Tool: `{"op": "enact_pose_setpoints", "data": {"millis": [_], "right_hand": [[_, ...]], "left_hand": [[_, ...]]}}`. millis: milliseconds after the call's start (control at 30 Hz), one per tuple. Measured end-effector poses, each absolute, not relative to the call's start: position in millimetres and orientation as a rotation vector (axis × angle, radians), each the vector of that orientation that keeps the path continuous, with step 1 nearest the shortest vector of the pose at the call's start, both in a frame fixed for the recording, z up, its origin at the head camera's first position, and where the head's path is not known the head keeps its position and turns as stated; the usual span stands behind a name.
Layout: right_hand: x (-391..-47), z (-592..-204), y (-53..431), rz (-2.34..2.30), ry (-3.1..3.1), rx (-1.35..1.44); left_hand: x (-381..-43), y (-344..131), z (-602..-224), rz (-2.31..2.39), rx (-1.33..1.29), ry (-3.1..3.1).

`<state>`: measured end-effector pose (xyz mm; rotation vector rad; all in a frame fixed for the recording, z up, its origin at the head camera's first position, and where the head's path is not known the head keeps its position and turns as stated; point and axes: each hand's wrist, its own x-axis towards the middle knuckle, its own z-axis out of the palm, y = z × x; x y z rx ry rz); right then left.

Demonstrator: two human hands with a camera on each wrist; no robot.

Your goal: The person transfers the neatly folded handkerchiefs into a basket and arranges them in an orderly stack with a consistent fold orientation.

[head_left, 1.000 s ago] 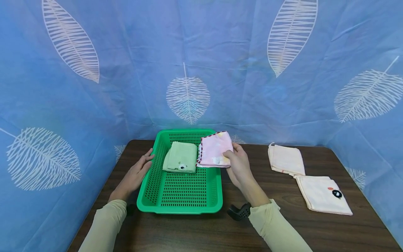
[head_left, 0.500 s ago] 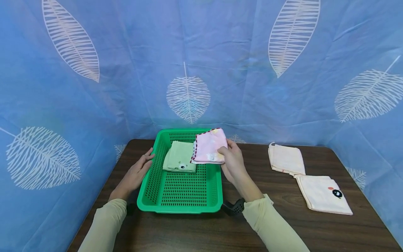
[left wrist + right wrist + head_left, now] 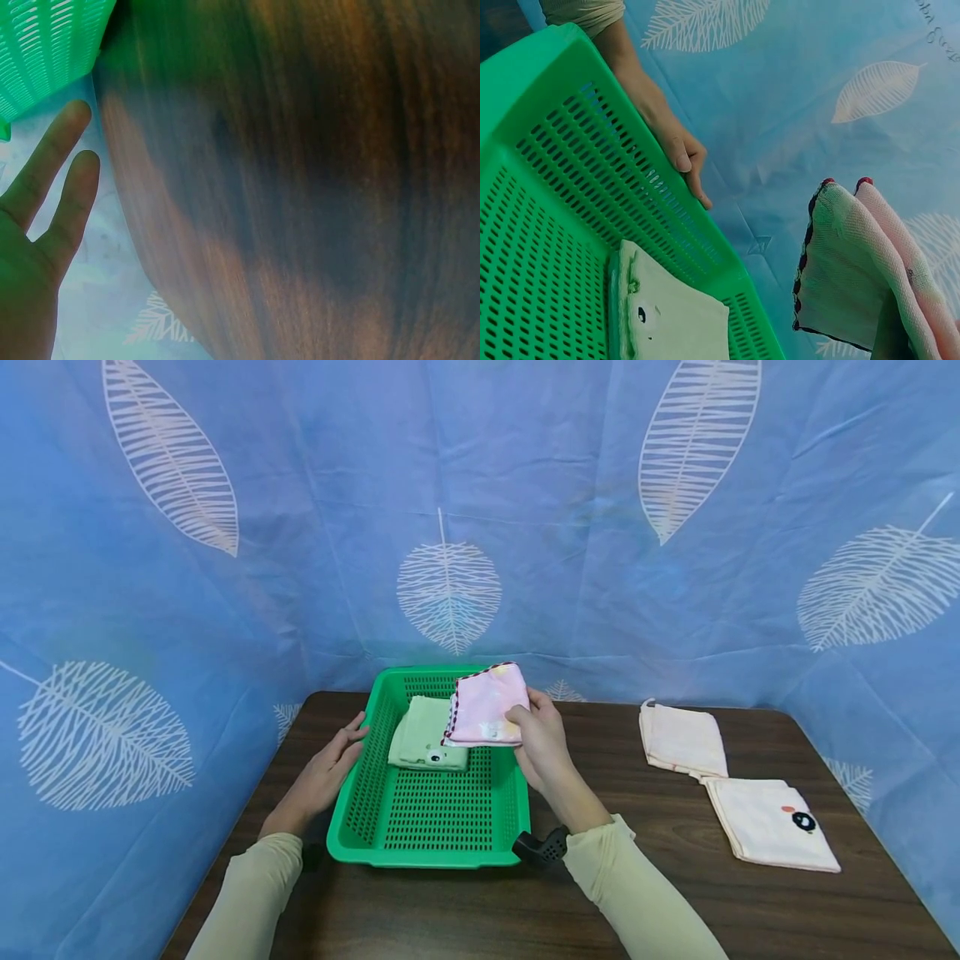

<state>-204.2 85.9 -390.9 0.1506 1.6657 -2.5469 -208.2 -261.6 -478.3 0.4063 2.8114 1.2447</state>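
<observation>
My right hand [image 3: 546,737] pinches a folded pink towel [image 3: 487,706] with a dark red and white edge, thumb on top and fingers beneath. The towel is held over the right side of a green perforated basket [image 3: 435,859]. In the right wrist view the same pink towel [image 3: 847,262] hangs raised beside the basket wall. Inside the basket lies a folded light green towel [image 3: 423,731] with a small animal face, partly covered by the pink one in the head view. My left hand [image 3: 324,777] rests with straight, spread fingers against the basket's left rim.
To the right on the dark wooden table [image 3: 637,877] lie two folded cream towels: a plain one [image 3: 682,739] farther back and one with a black and orange motif [image 3: 772,822] nearer. A blue leaf-print curtain [image 3: 525,568] hangs behind and around the table.
My right hand has carried the pink towel leftward and slightly up, farther over the basket and the green towel. My left hand and the basket have stayed in place.
</observation>
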Motion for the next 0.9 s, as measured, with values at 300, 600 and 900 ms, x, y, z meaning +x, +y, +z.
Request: {"op": "enact_pose_setpoints", "data": {"millis": [300,600,900], "right_hand": [[-210,-393,80,-2.523,1.696,0.161],[-217,-395,69,-2.513,1.685,0.175],[-227,-392,56,-2.525,1.682,0.188]], "left_hand": [[-209,-260,-479,1.229,0.412,2.82],[-208,-262,-480,1.229,0.401,2.811],[-208,-263,-480,1.241,0.381,2.808]]}}
